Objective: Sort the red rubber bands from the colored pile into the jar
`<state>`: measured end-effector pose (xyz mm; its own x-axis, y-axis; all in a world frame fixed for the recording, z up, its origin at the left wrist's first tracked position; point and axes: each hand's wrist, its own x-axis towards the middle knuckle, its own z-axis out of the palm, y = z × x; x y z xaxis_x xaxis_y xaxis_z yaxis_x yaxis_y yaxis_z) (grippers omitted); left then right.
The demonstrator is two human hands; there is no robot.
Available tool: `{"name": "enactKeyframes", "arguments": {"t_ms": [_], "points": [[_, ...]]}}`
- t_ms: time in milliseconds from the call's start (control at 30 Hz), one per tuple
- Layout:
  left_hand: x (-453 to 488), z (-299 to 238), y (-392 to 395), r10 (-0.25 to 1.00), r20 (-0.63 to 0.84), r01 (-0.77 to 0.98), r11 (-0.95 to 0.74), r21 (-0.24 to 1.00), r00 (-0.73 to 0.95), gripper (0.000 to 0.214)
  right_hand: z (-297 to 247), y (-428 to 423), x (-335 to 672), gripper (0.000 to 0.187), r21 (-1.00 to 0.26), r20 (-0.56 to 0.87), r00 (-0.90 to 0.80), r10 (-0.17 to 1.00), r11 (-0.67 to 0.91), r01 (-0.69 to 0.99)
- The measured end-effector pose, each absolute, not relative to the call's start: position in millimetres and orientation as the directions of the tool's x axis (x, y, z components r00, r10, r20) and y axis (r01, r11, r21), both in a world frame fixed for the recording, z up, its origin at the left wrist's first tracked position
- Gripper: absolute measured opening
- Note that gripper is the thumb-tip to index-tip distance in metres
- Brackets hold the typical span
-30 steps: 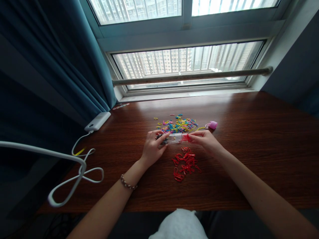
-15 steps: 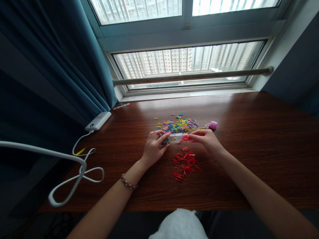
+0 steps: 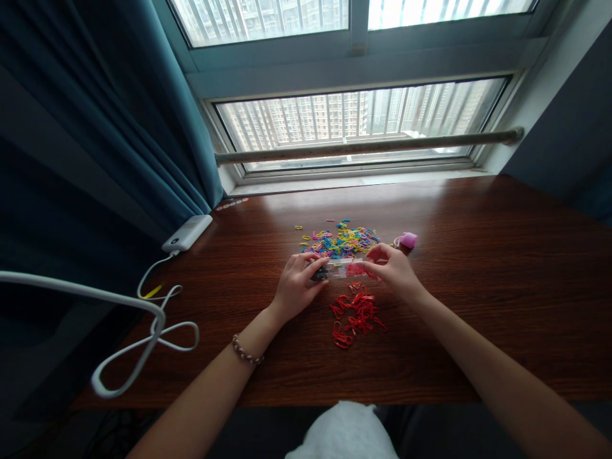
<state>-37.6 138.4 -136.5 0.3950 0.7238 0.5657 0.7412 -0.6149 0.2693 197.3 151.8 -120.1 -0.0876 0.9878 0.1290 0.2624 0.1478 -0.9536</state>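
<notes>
A narrow clear plastic box lies between my hands, with dark pieces at its left end and red ones toward the right. My left hand is closed around the left end, thumb in front and fingers behind. At the right end, my right hand has its thumb and fingertips curled against the box; the exact contact is partly hidden. Loose red loop-shaped clips lie on the table in front of the box. Behind it spreads a pile of small multicoloured clips.
A small pink object sits on the brown wooden table, right of the pile. At the left are a white device and its looping white cable. A blue curtain and a barred window stand behind.
My right hand's fingertips have spread from a tight pinch, and its thumb has shifted slightly down and right along the box end. The left hand keeps its hold, with the box slightly turned.
</notes>
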Motion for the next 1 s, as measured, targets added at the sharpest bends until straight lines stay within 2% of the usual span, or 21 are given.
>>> {"name": "enactKeyframes", "arguments": {"t_ms": [167, 233, 367, 500, 567, 667, 767, 867, 933, 1000], "points": [[-39, -138, 140, 0.733, 0.564, 0.758, -0.596, 0.265, 0.38, 0.042, -114, 154, 199, 0.033, -0.992, -0.007, -0.14, 0.99, -0.025, -0.123], [-39, -138, 140, 0.737, 0.56, 0.762, -0.591, 0.263, 0.378, 0.042, -112, 154, 199, 0.03, -0.984, -0.02, -0.154, 0.988, -0.046, -0.17], [-39, -139, 140, 0.755, 0.554, 0.768, -0.571, 0.29, 0.351, 0.044, -107, 152, 198, 0.023, -0.989, 0.144, -0.196, 0.97, 0.135, -0.055], [-39, -138, 140, 0.775, 0.555, 0.727, -0.563, 0.393, 0.3, 0.047, -104, 148, 198, 0.025, -0.932, 0.357, -0.146, 0.923, 0.363, 0.011], [-37, -137, 139, 0.775, 0.56, 0.683, -0.579, 0.446, 0.291, 0.048, -106, 146, 197, 0.036, -0.91, 0.395, -0.144, 0.907, 0.408, 0.077], [-28, -138, 137, 0.752, 0.566, 0.613, -0.633, 0.474, 0.338, 0.051, -112, 144, 191, 0.056, -0.89, 0.399, -0.257, 0.88, 0.439, 0.12], [-17, -138, 137, 0.69, 0.593, 0.549, -0.71, 0.442, 0.415, 0.058, -117, 142, 185, 0.048, -0.883, 0.418, -0.331, 0.846, 0.463, 0.07], [-14, -136, 138, 0.678, 0.618, 0.588, -0.705, 0.396, 0.397, 0.058, -112, 143, 190, 0.035, -0.876, 0.467, -0.185, 0.865, 0.481, 0.037], [-15, -133, 140, 0.71, 0.595, 0.654, -0.659, 0.372, 0.378, 0.04, -106, 145, 202, 0.036, -0.855, 0.511, -0.016, 0.86, 0.51, 0.095], [-16, -132, 144, 0.739, 0.52, 0.692, -0.638, 0.337, 0.428, 0.02, -103, 145, 218, 0.038, -0.819, 0.557, 0.086, 0.826, 0.53, 0.219]]}}
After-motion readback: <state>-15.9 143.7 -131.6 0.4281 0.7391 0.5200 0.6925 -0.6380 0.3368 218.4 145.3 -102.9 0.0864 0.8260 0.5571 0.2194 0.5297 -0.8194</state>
